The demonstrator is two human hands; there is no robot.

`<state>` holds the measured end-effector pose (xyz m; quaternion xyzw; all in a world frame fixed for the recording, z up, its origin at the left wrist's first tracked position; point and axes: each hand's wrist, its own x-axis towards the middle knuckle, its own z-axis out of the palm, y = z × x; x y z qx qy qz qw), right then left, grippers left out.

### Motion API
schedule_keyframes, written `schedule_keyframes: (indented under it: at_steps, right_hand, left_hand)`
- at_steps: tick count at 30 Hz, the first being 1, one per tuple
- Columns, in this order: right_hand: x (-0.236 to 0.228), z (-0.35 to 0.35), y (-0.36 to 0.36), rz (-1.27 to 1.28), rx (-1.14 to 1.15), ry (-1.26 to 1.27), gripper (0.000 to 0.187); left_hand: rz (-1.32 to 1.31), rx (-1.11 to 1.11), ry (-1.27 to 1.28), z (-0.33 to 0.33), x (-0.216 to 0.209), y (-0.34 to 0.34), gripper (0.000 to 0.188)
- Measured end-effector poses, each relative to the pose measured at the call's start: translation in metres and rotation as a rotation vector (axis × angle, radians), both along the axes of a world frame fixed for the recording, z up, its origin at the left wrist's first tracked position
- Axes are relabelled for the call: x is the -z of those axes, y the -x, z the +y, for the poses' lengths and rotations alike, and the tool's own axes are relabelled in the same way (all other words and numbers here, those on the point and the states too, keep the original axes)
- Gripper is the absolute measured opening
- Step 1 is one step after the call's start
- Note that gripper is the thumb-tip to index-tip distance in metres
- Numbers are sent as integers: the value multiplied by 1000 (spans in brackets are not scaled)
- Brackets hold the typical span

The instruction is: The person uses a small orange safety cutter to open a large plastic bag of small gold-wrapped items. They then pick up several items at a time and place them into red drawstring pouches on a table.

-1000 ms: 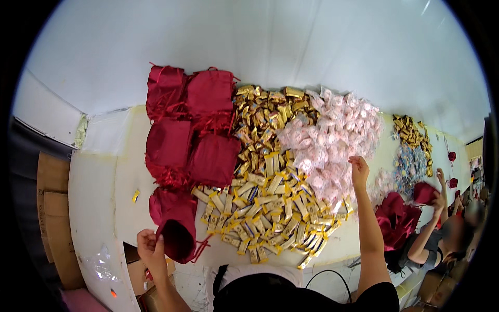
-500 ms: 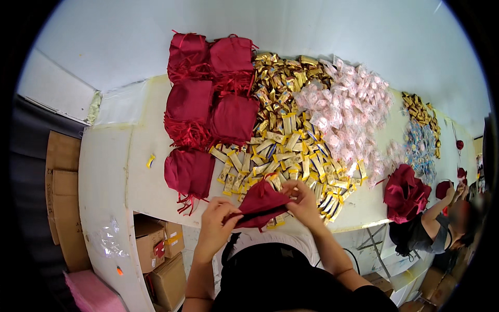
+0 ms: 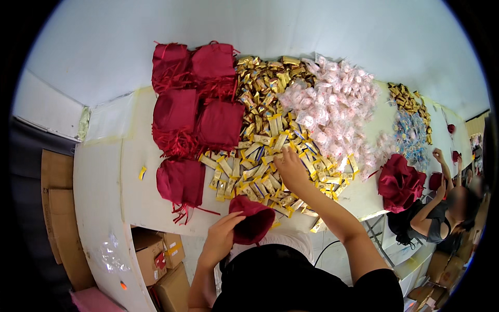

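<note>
The left hand [image 3: 221,236] grips a dark red pouch [image 3: 253,218] at the table edge [image 3: 130,203], fingers curled round its rim. At one o'clock from it, the right hand [image 3: 291,169] lies on the gold sachets [image 3: 260,156], fingers pressed down together.

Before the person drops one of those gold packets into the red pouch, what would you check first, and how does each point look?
1. Red pouch held in the left hand: ok, the hand grips its edge.
2. Pouch mouth open: cannot tell, the opening faces away from the camera.
3. Right hand on the gold packets: ok, it rests on the pile.
4. A packet pinched in the fingers: cannot tell, they are hidden among the wrappers.
5. Pouch close to the pile: ok, it sits at the table's near edge, just below the packets.
</note>
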<state>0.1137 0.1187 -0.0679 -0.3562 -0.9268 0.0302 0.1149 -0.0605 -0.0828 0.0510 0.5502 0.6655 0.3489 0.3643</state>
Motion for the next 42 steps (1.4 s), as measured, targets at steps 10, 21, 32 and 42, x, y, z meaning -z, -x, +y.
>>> schedule_keyframes:
  at_steps: [10, 21, 32, 42]
  right_hand:
    - [5, 22, -18, 211, 299, 315, 33]
    - [24, 35, -64, 699, 418, 204, 51]
    - [61, 78, -269, 1082, 1323, 255, 37]
    - [68, 188, -261, 212, 1692, 341, 71]
  left_hand:
    - [52, -70, -1, 2, 8, -1, 36]
    - [81, -89, -6, 32, -4, -12, 32]
    - [64, -79, 26, 49, 17, -15, 31]
    - [90, -138, 112, 68, 22, -9, 28]
